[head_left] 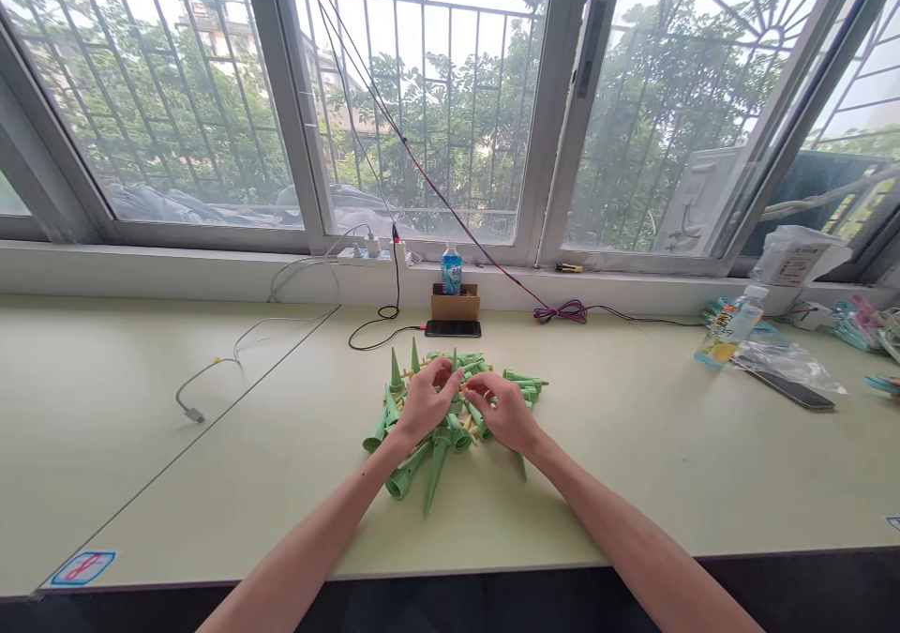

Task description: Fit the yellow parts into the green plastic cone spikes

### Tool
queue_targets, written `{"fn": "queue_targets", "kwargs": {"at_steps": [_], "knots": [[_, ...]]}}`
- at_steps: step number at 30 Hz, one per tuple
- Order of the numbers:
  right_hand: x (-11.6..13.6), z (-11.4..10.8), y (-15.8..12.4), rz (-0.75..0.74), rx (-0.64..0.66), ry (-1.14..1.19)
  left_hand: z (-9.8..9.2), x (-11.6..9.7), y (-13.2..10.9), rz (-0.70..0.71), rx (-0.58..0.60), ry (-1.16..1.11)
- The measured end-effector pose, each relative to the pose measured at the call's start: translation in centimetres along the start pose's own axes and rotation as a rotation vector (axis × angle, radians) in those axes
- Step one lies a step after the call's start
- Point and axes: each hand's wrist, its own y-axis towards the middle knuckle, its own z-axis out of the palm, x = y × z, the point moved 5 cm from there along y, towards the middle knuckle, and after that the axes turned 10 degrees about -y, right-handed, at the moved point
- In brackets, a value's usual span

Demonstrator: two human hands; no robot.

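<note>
A pile of green plastic watering spikes (437,464) with small yellow pegs among them lies on the table in front of me. My left hand (426,400) is closed round one green spike (455,361), its pointed tip standing up past the fingers. Close beside it, my right hand (503,413) pinches at the same spike, and a bit of yellow shows at its fingertips, apparently a small yellow peg. Both hands are just above the middle of the pile, and my fingers hide most of the held spike. Several spikes stand tip up behind my left hand.
Behind the pile are a phone (454,329), a small cardboard box (455,307) and a blue bottle (451,272). A white cable (239,356) lies left. At right are a drink bottle (731,328), a dark phone (787,389) and plastic bags. Windows rise behind the table (597,380).
</note>
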Motion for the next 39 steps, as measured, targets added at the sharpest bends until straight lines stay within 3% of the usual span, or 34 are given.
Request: {"fn": "queue_targets", "kwargs": {"at_steps": [39], "knots": [[-0.18, 0.19, -0.11, 0.014, 0.042, -0.051, 0.07, -0.25, -0.04, -0.005, 0.018, -0.017]]}}
